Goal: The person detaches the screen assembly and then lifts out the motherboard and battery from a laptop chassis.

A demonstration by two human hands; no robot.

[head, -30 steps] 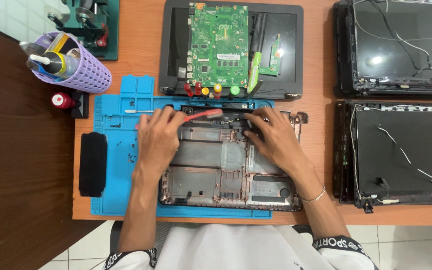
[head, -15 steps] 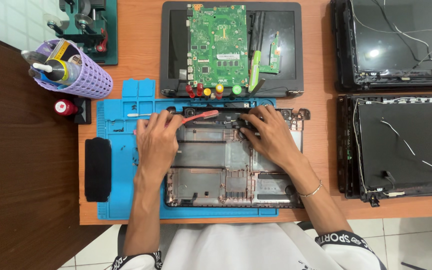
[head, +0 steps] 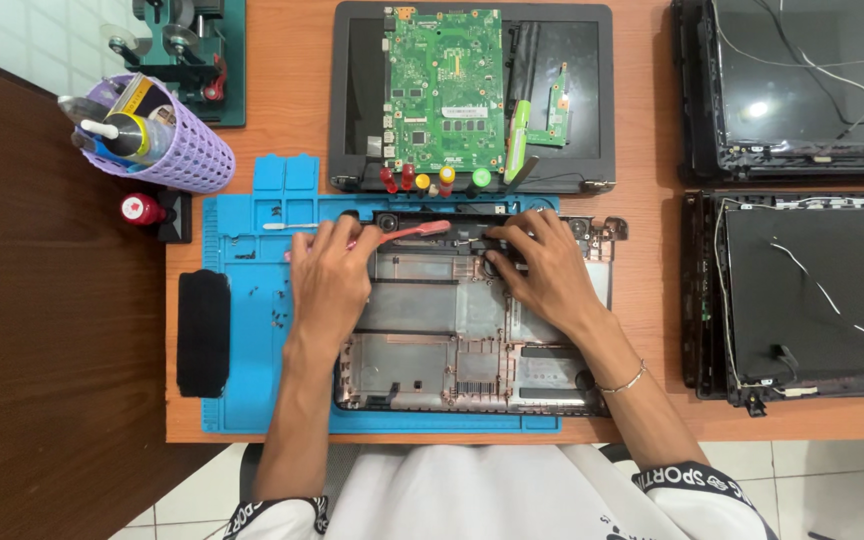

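While both hands work along the far edge of the stripped laptop base (head: 472,330), the left hand (head: 330,275) has its fingers closed on a red-handled tool (head: 407,232) whose tip points across toward the right hand (head: 542,270). That hand lies flat with its fingers spread and pressing down on a black part at the hinge edge; whether they grip anything I cannot tell. To do this well, I would judge that the tool tip should stay low and close to the right fingers, with light pressure so the thin plastic frame does not crack, and the base held steady against the blue mat (head: 242,330) under it. Just beyond the fingers, a row of coloured screwdriver handles (head: 432,180) rests against an open dark laptop shell (head: 592,100) carrying a green circuit board (head: 447,85). Left of the left fingers lie a black block (head: 202,330) and a purple basket (head: 177,150) of tools. Well to the right of the right fingers sit two dark screen lids (head: 812,290) with loose wires. All of it lies on an orange-brown worktop (head: 652,220); white floor tiles show below its near edge.
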